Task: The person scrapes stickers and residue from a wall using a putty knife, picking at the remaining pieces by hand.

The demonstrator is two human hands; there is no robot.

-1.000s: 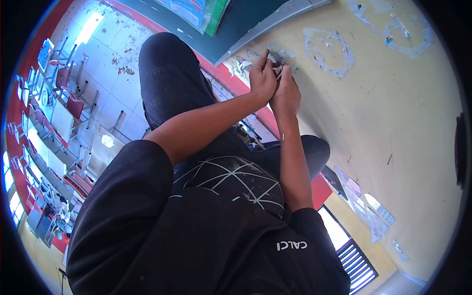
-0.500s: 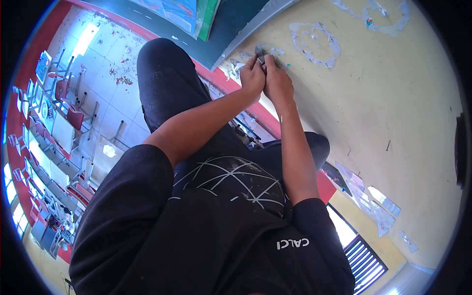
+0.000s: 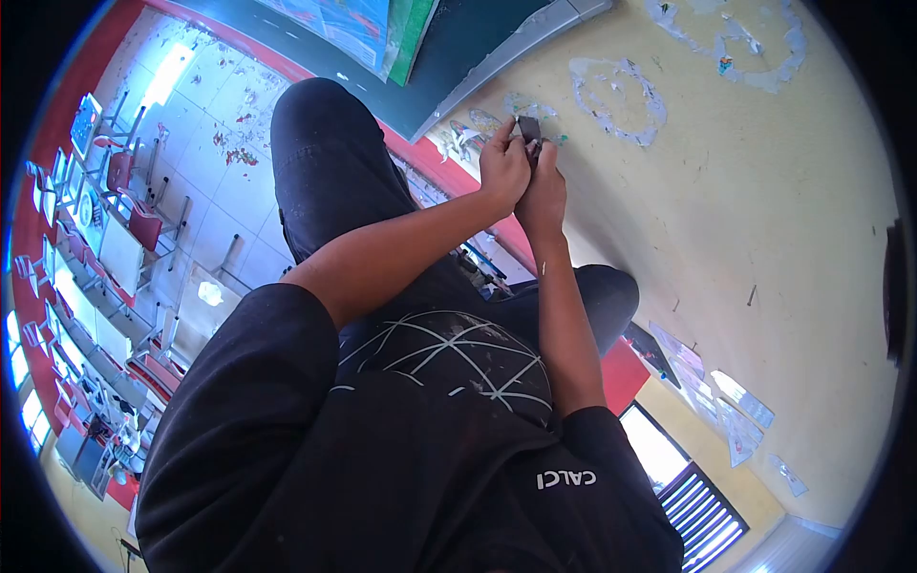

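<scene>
A small dark grey, flat-edged piece (image 3: 528,126) is pinched between my two hands in front of the beige wall. My left hand (image 3: 505,170) is closed, its thumb and index finger at the left side of the piece. Pressed close beside it, my right hand (image 3: 543,198) is closed round the lower right part. The fingers hide most of the lower end. Torn paper residue (image 3: 523,106) clings to the wall just behind the piece; whether the two touch I cannot tell.
A ring of paper scraps (image 3: 619,100) marks the wall to the right. A green board (image 3: 487,40) with a grey frame is above. Nails (image 3: 752,295) stick out of the wall. Chairs (image 3: 145,229) and desks stand at far left.
Both hands have moved slightly down in the view and closer to my body, with the dark piece. More of its flat face now shows above the fingers.
</scene>
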